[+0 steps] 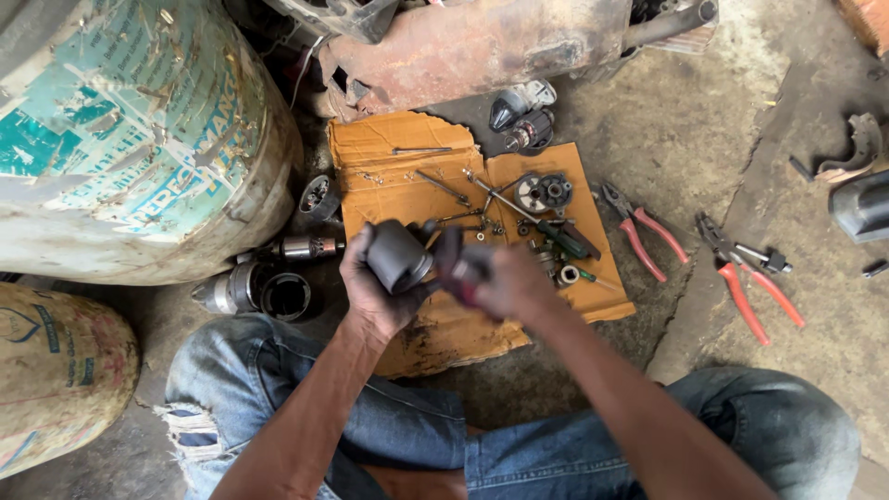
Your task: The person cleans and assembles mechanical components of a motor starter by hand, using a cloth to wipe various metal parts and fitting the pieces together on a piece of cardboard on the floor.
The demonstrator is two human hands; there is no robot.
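**Both hands on a dark metal cylinder over the cardboard**

Head view: knees in torn blue jeans [370, 417] nearest the camera, person seated on the concrete floor [704, 120]. Left hand [375, 287] wraps the dark metal cylinder [398, 256], fingers curled round its body. Right hand [505, 282] closed on a dark tool with a reddish grip [460, 270], tip at the cylinder's end; blurred, can't tell exact contact. Cylinder held above the near-left part of the cardboard sheet [444, 329]. On the cardboard: screwdriver [537, 222] and round gear plate [544, 193] toward the right edge, small screws and washers mid-sheet. Off the left edge: motor housing [269, 292] and armature [306, 247] beside a big drum [139, 139]. Off the right edge: two red-handled pliers [639, 231] [750, 278] on the floor, well apart from the hands.
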